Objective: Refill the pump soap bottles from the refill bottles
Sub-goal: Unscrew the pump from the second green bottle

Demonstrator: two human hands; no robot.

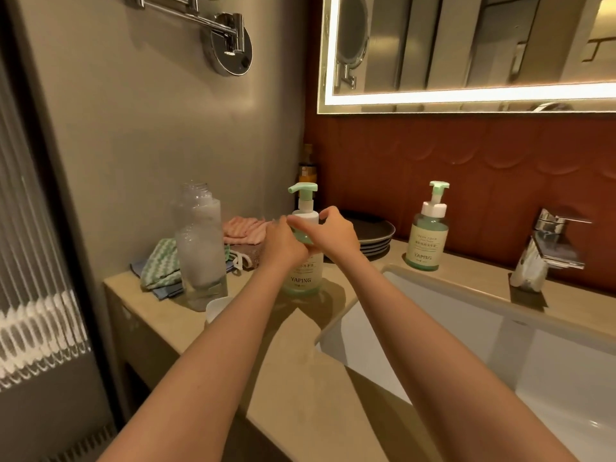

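Standing upright on the beige counter (293,361), left of the sink (433,315) and set back from the front edge, the near pump bottle (305,278) has its middle covered by both hands, so only its "YAPING" label, base and green pump head (304,188) show. The left hand (281,241) wraps its fingers around the bottle's upper body from the left. The right hand (338,233) curls at the shoulder just below the white collar, thumb raised; its fingertips are hidden behind the hand, so I cannot tell exactly what they pinch. The liquid level inside is hard to make out. Just left stands a clear refill bottle (200,248), neck open and walls cloudy; whether it is one bottle or two, one behind the other, is unclear. A white cap (216,306) in front of it is partly hidden by the left forearm. Behind lie a pink cloth (243,230) and a green-and-white cloth (160,265), the latter close to the counter's left edge. A stack of dark plates (376,230) sits behind the right hand, and an amber bottle (307,171) in the corner is blurred. The second pump bottle (426,240) stands well apart on the ledge behind the basin, between the plates and the faucet (550,245). Bare counter lies in front of the near bottle, under the forearms. The sink is cut off at the right edge.
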